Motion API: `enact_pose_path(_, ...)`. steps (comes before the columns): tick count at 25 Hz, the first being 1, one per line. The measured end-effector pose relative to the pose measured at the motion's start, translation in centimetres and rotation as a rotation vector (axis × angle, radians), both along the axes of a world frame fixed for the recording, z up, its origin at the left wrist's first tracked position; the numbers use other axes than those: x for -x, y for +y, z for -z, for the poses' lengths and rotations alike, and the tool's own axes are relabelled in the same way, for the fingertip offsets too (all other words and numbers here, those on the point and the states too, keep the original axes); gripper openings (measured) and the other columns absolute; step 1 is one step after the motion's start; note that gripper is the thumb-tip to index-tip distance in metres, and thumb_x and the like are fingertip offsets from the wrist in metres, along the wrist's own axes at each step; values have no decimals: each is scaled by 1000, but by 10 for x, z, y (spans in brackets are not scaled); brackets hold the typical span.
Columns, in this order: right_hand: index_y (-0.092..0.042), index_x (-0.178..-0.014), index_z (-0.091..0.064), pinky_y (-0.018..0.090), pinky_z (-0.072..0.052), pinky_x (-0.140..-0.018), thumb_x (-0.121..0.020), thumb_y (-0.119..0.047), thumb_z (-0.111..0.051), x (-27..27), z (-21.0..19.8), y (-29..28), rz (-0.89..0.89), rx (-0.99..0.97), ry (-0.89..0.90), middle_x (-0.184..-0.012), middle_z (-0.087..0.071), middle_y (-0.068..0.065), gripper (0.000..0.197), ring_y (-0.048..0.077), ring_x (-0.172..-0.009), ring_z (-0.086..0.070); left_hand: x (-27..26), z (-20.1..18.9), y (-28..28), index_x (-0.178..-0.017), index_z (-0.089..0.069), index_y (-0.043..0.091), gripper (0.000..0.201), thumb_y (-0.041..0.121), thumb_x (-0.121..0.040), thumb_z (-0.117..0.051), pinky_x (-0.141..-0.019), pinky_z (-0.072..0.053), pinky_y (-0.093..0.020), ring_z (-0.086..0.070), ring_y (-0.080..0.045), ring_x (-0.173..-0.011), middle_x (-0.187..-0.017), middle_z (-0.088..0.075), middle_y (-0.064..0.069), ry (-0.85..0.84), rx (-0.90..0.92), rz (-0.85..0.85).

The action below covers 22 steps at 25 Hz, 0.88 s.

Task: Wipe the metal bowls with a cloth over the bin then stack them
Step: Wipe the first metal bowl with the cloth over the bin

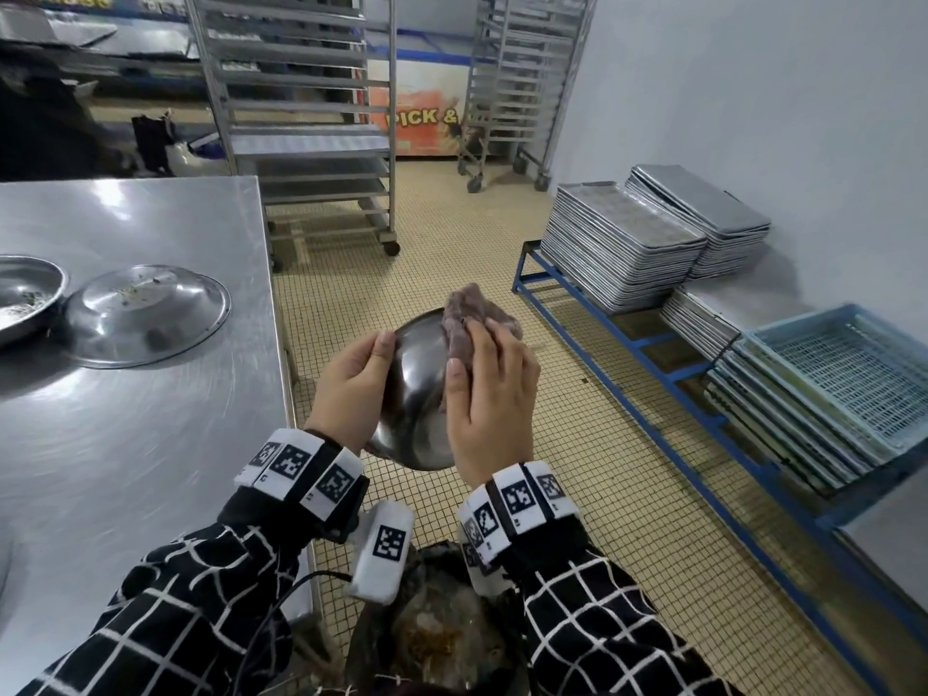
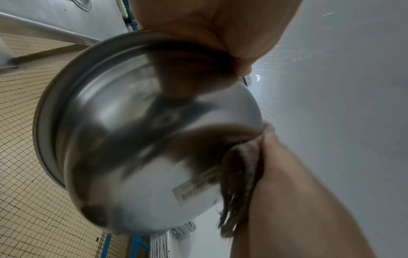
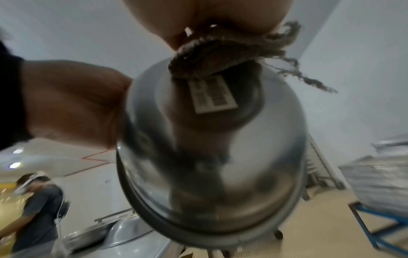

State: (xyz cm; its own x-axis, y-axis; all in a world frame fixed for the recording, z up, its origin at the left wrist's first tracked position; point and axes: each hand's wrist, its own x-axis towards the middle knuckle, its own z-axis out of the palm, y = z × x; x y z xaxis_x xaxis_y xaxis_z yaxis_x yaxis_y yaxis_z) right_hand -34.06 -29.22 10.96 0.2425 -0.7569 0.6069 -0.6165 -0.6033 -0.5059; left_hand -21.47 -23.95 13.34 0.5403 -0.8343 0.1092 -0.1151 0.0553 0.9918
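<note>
- I am holding one metal bowl [image 1: 414, 394] in the air, turned so its rounded outside faces me, with the bin [image 1: 442, 630] on the floor below and slightly nearer my body.
- My left hand [image 1: 351, 389] grips the bowl's rim at its left side, thumb on the outside and fingers curled out of sight behind the edge.
- My right hand [image 1: 489, 399] presses a bunched greyish-brown cloth [image 1: 469, 319] against the bowl's outer wall, fingers wrapped over the cloth; frayed threads trail from it in the right wrist view.
- A white barcode sticker [image 3: 213, 94] sits on the bowl's base, just beside the cloth.
- The step in hand, as I judge it, is wiping the outside of this bowl over the bin.
- The next move probably calls for turning the bowl with my left hand so the cloth reaches the unwiped side, while keeping it above the bin.
- Count: one bowl held, and two more metal bowls on the steel table [image 1: 150, 444] to my left.
- Of those two, one [image 1: 145, 313] lies upside down with crumbs on its base, and the other [image 1: 25, 293] sits upright at the picture's edge with debris inside; they are close together, and I cannot tell if they touch.
- One cloth and one bin are visible, and no stack has been started within view.
</note>
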Motion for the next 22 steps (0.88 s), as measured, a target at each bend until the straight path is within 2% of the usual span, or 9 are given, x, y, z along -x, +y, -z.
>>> enact_pose_path(3, -13, -128, -51, 31, -41, -94, -98, -44, -29, 6, -15, -11, 53, -189, -260, -128, -48, 5, 48, 14, -113, -39, 0, -3, 2, -76, -63, 19, 34, 31, -100, -42, -64, -50, -24, -57, -10, -65, -66, -61, 5, 27, 60, -11)
enact_pose_path(5, -16, -122, -54, 23, -45, -80, -100, -48, -28, 19, -13, -24, 29, -622, -398, -116, -52, -2, 46, 12, -105, -49, -4, -3, 4, -78, -65, 22, 33, 32, -100, -43, -70, -49, -26, -57, -13, -70, -73, -61, 0, 56, 97, -42)
enact_pose_path(8, -15, -106, -62, 41, -51, -89, -97, -57, -28, 40, -16, -35, -83, -1227, -706, -106, -67, 9, 55, 24, -100, -63, -11, -1, 7, -76, -64, 14, 38, 33, -100, -41, -69, -48, -17, -56, -9, -68, -70, -59, -2, 51, 140, -27)
enact_pose_path(11, -6, -119, -53, 47, -49, -92, -95, -62, -24, 47, -23, -31, -282, -1534, -1090, -119, -61, 24, 68, 37, -105, -61, -20, 6, 15, -70, -56, 0, 47, 40, -94, -50, -66, -45, -13, -54, -8, -60, -62, -55, 0, 78, 154, -37)
enact_pose_path(13, -5, -114, -55, 41, -55, -74, -97, -54, -33, 40, -28, -26, -347, -1583, -1017, -105, -66, 22, 56, 32, -86, -67, -29, 15, 25, -69, -54, 6, 36, 41, -77, -59, -72, -46, -19, -54, -11, -73, -78, -54, -4, 125, 187, -32)
enact_pose_path(15, -6, -106, -58, 30, -51, -51, -96, -35, -44, 23, -29, -20, -348, -1525, -727, -90, -65, 17, 34, 24, -63, -64, -39, 26, 40, -82, -59, 10, 24, 31, -71, -56, -79, -47, -22, -55, -13, -94, -102, -53, -1, 125, 163, -92)
enact_pose_path(16, -7, -105, -57, 28, -47, -47, -95, -28, -46, 11, -27, -17, -325, -1457, -562, -93, -63, 18, 26, 23, -62, -62, -46, 32, 48, -93, -57, 13, 26, 26, -70, -53, -81, -47, -23, -54, -14, -100, -110, -51, -1, 121, 132, -143)
enact_pose_path(19, -10, -97, -56, 36, -53, -63, -92, -23, -49, -26, -8, -8, -310, -1365, -364, -98, -60, 20, 16, 26, -75, -60, -66, 43, 75, -119, -41, 24, 52, 21, -68, -46, -74, -46, -29, -55, -21, -93, -110, -51, -5, 230, -8, -237)
enact_pose_path(22, -13, -96, -57, 49, -53, -86, -89, -23, -51, -71, 11, 12, -381, -1316, -240, -97, -61, 22, 13, 34, -85, -61, -102, 52, 111, -116, -47, 24, 48, 27, -68, -44, -77, -48, -41, -54, -24, -86, -95, -56, 1, 171, -148, -426)
